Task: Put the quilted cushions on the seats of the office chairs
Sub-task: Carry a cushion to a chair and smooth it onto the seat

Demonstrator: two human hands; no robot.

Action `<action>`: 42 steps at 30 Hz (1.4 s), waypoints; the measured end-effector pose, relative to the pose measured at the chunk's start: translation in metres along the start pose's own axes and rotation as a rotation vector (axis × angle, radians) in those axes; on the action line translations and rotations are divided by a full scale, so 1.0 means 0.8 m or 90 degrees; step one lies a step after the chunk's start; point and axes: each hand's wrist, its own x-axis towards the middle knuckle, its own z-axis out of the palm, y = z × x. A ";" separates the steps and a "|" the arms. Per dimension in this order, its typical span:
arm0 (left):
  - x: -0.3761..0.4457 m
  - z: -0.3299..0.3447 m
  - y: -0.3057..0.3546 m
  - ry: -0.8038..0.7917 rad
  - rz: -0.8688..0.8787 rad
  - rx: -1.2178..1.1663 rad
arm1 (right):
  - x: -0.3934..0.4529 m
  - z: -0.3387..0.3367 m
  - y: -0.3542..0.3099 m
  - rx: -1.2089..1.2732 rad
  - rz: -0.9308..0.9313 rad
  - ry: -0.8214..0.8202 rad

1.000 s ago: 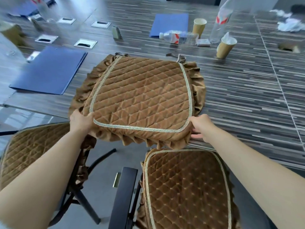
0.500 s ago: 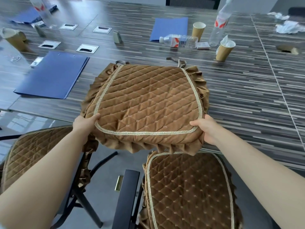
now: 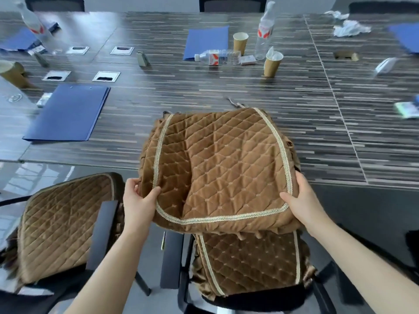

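Observation:
A brown quilted cushion (image 3: 222, 164) with gold trim and a ruffled edge hangs partly over the table's near edge, its middle buckled. My left hand (image 3: 138, 200) grips its near-left corner, thumb on top. My right hand (image 3: 301, 200) grips its near-right corner. Directly below it, an office chair (image 3: 260, 300) carries another quilted cushion (image 3: 249, 261) on its seat. A second chair (image 3: 104, 232) at the lower left also bears a quilted cushion (image 3: 61, 225).
The striped dark table (image 3: 226, 87) holds blue folders (image 3: 68, 112), paper cups (image 3: 272, 64), an upright bottle (image 3: 264, 30), a lying bottle (image 3: 217, 57), crumpled tissue (image 3: 349, 28) and cable hatches (image 3: 106, 76). Chair backs (image 3: 231, 4) stand along the far side.
Both hands have pulled the cushion toward me and off the table's edge; it now sags and buckles in the middle. The view has tilted up, showing more of the table.

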 end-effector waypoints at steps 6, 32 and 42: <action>-0.136 -0.004 0.000 0.012 0.004 -0.021 | -0.115 -0.060 0.062 0.060 0.037 0.066; -0.735 0.192 0.021 -0.443 0.218 0.096 | -0.722 -0.376 0.468 0.253 0.247 0.572; -0.894 0.345 0.037 -0.650 0.326 0.138 | -0.816 -0.433 0.547 0.350 0.342 0.803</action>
